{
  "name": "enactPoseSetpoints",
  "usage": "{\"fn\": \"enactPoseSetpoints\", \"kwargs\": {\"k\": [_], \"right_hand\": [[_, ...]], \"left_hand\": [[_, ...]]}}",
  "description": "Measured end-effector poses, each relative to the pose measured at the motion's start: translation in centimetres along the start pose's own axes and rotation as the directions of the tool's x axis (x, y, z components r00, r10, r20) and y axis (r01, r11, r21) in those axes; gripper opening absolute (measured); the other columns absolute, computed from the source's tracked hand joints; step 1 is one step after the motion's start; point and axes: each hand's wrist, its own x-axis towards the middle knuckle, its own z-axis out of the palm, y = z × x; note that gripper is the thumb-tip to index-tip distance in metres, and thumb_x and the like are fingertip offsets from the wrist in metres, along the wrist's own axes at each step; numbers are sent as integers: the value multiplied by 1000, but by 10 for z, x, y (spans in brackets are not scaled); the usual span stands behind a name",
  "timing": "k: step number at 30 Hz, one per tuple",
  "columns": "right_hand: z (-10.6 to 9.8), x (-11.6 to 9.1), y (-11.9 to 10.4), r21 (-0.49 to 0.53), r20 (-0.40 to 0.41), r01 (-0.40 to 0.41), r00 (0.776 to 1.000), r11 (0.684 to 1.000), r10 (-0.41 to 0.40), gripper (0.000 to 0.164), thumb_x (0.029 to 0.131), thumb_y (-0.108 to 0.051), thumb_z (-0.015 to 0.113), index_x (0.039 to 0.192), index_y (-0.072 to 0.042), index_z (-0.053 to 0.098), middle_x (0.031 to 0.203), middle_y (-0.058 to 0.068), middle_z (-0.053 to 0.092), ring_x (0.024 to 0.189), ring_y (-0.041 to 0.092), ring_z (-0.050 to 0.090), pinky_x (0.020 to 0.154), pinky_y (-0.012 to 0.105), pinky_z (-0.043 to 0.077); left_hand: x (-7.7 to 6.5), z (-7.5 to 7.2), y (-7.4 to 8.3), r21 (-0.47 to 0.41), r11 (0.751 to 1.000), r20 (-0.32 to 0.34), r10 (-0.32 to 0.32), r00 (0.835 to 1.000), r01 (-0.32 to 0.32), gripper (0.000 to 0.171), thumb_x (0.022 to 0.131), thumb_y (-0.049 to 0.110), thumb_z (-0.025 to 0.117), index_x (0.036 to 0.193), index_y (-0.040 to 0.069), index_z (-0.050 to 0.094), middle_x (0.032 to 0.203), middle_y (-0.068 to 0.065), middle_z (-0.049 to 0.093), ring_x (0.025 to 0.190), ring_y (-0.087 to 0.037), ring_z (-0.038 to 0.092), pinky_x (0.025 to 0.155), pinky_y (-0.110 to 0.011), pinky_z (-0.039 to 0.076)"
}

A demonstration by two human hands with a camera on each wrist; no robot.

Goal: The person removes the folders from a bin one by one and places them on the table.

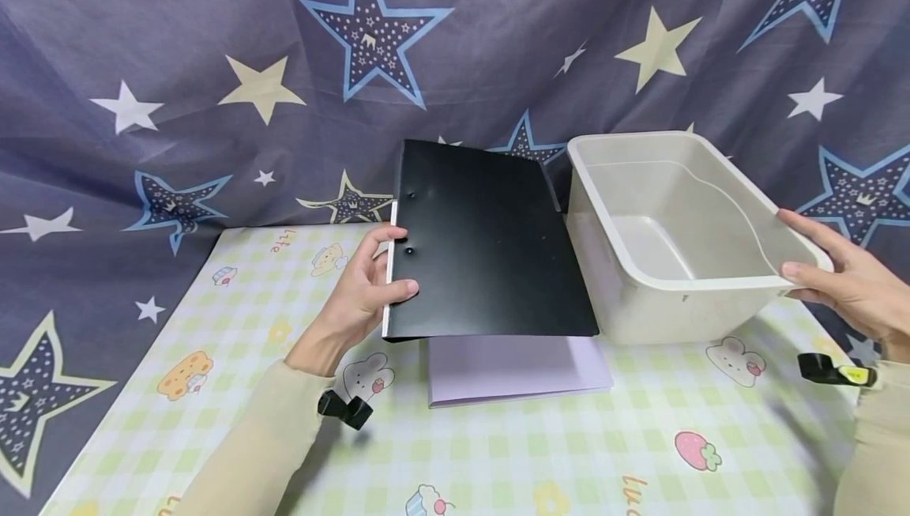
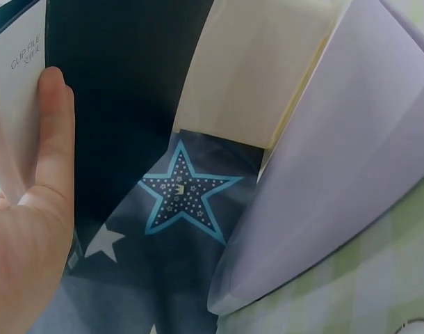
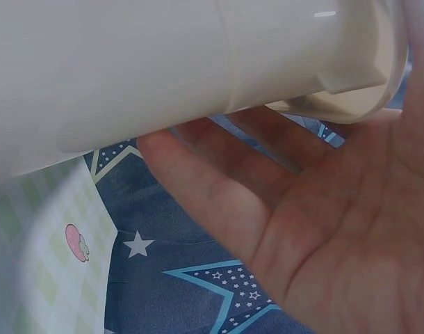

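Observation:
My left hand (image 1: 366,283) grips a black clip file (image 1: 490,247) by its white-labelled spine, thumb on the cover. In the left wrist view the spine label (image 2: 21,76) reads "CLIP FILE". The black file is raised and slanted above a light purple folder (image 1: 512,370), which lies on the table and is partly hidden under it. At the right, my right hand (image 1: 849,279) holds the rim of an off-white plastic bin (image 1: 682,310), thumb over the edge. From the right wrist view, its fingers (image 3: 205,188) lie beneath the bin's outer wall.
A green-and-white checked tablecloth (image 1: 284,453) with cartoon prints covers the table. Behind the table hangs a dark blue cloth (image 1: 462,50) with stars. The bin stands close against the black file's right side, its inside showing nothing in it.

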Motion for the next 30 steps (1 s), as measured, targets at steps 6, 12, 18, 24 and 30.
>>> {"fn": "enactPoseSetpoints", "kwargs": {"k": [6, 12, 18, 24, 30], "right_hand": [[0, 0, 0, 39, -2, 6, 1000, 999, -6, 74, 96, 7, 46, 155, -23, 10, 147, 0, 17, 97, -6, 54, 70, 14, 50], [0, 0, -2, -32, -9, 3, 1000, 999, -3, 75, 97, 5, 47, 155, -23, 8, 149, 0, 16, 97, -8, 54, 70, 14, 50], [1, -1, -3, -66, -16, -20, 1000, 998, 19, 76, 97, 2, 49, 154, -25, 8, 150, 0, 16, 97, -9, 53, 70, 13, 49], [2, -1, -2, -57, -15, -18, 1000, 998, 17, 76, 97, 3, 48, 154, -25, 8, 149, 0, 17, 97, -9, 53, 71, 13, 49], [2, -1, -1, -60, -15, -5, 1000, 998, 4, 76, 97, 4, 48, 155, -24, 8, 150, 0, 16, 97, -9, 53, 70, 13, 50]], "left_hand": [[-5, -7, 3, 12, 1000, 1, -13, 1000, 13, 70, 72, -25, 58, 130, 11, 40, 113, -12, 47, 87, -15, 57, 70, -21, 51], [-10, -17, 5, 19, 1000, 17, -4, 1000, 3, 74, 72, -25, 58, 133, 11, 37, 119, -13, 48, 96, -18, 58, 70, -22, 52], [-15, -27, 7, -11, 1000, 27, 7, 1000, -7, 77, 74, -25, 58, 135, 15, 33, 122, -12, 49, 98, -19, 59, 71, -25, 53], [-21, -37, 7, -3, 1000, 7, 7, 1000, -7, 77, 74, -26, 57, 133, 18, 33, 125, -12, 49, 101, -20, 60, 73, -28, 54], [-25, -44, 8, 15, 1000, -3, 8, 1000, -8, 78, 74, -25, 57, 135, 17, 32, 127, -12, 51, 104, -20, 60, 76, -29, 54]]}}
